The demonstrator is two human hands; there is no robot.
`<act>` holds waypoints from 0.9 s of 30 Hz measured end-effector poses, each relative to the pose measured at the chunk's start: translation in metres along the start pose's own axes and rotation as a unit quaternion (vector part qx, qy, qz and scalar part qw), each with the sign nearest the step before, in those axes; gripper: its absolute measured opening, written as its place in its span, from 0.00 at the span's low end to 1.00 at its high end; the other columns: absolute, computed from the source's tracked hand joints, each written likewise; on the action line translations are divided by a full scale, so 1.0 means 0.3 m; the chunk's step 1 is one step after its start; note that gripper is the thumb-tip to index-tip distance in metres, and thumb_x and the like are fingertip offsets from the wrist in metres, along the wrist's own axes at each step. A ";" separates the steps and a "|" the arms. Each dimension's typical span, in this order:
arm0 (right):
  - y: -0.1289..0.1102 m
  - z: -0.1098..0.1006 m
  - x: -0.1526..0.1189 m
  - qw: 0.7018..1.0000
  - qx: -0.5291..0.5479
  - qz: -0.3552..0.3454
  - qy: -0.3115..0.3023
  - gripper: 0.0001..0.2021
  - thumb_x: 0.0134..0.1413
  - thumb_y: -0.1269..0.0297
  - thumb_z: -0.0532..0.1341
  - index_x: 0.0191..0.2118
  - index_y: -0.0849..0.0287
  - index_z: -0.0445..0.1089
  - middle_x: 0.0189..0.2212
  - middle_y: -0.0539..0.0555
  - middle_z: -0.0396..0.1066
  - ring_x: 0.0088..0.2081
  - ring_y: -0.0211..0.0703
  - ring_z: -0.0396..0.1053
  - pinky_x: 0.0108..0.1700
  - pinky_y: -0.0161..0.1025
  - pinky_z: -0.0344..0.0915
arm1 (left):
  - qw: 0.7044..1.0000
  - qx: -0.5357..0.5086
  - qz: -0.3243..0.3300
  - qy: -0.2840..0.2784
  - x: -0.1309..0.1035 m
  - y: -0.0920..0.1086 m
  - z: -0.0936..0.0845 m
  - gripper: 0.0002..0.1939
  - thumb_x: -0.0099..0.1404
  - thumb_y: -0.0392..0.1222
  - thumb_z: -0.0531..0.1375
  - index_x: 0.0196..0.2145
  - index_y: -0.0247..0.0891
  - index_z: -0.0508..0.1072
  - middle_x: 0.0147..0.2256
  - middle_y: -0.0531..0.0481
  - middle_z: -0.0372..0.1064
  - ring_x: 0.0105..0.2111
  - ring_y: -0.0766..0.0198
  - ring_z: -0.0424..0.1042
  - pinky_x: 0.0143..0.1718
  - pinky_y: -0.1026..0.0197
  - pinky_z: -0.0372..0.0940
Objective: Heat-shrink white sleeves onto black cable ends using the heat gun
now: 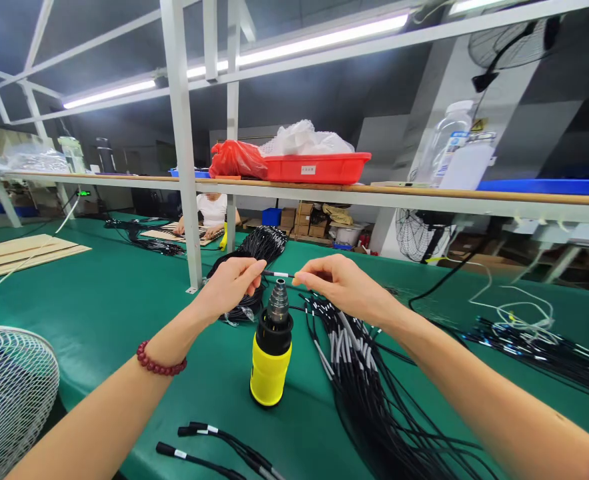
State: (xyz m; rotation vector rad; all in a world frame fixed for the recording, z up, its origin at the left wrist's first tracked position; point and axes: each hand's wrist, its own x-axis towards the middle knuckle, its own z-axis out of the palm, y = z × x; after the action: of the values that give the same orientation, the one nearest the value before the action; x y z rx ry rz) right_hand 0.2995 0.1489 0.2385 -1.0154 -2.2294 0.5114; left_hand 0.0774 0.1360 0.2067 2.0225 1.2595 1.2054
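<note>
A thin black cable with a white label (280, 274) is stretched level between my two hands, just above the metal nozzle of a yellow and black heat gun (271, 363) that stands upright on the green table. Its left part is pinched by my left hand (234, 283), which has a red bead bracelet on the wrist. My right hand (337, 283) pinches the other end between thumb and fingertips. A large bundle of black cables with grey sleeves (359, 373) lies right of the heat gun. Several loose cables with black connectors (194, 456) lie at the near edge.
Behind my left hand is a coiled black cable bundle (267, 245). A white post (184, 147) rises from the green table (124, 293) to a shelf holding a red tray (319, 170). A white fan (11, 393) stands at left. Another person sits across the table.
</note>
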 end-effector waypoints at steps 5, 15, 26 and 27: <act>0.007 0.000 0.003 1.000 -0.024 0.005 0.004 0.19 0.55 0.51 0.57 0.27 0.61 0.75 0.17 0.46 0.56 0.22 0.35 0.49 0.25 0.37 0.45 | 1.000 -0.013 0.012 0.014 -0.001 0.007 0.010 0.15 0.69 0.49 0.54 0.27 0.39 0.65 0.25 0.55 0.64 0.28 0.66 0.62 0.32 0.61 0.56; 0.021 0.018 0.009 0.999 -0.029 -0.019 0.032 0.17 0.56 0.53 0.58 0.26 0.61 0.74 0.18 0.47 0.60 0.23 0.36 0.52 0.26 0.37 0.47 | 0.999 0.037 -0.018 0.013 -0.002 0.009 -0.003 0.27 0.71 0.58 0.47 0.21 0.39 0.65 0.20 0.54 0.62 0.23 0.66 0.61 0.29 0.60 0.54; 0.012 0.011 0.009 0.998 -0.036 -0.016 0.053 0.14 0.56 0.57 0.59 0.27 0.61 0.74 0.22 0.51 0.68 0.25 0.38 0.59 0.28 0.37 0.53 | 0.999 0.008 0.035 0.026 -0.005 0.014 0.004 0.15 0.68 0.50 0.55 0.28 0.39 0.67 0.27 0.54 0.65 0.28 0.66 0.61 0.30 0.62 0.55; 0.008 0.008 0.007 0.998 -0.045 -0.014 0.047 0.16 0.57 0.56 0.58 0.27 0.61 0.74 0.19 0.49 0.65 0.23 0.36 0.56 0.27 0.37 0.51 | 0.999 0.016 0.030 0.022 -0.006 0.015 0.001 0.19 0.69 0.52 0.53 0.25 0.39 0.67 0.25 0.54 0.65 0.26 0.66 0.61 0.30 0.62 0.54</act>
State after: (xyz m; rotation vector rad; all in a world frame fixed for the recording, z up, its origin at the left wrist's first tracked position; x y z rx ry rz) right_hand 0.2980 0.1518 0.2360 -1.0304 -2.1971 0.3471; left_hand 0.0796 0.1325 0.2091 2.0805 1.2561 1.2716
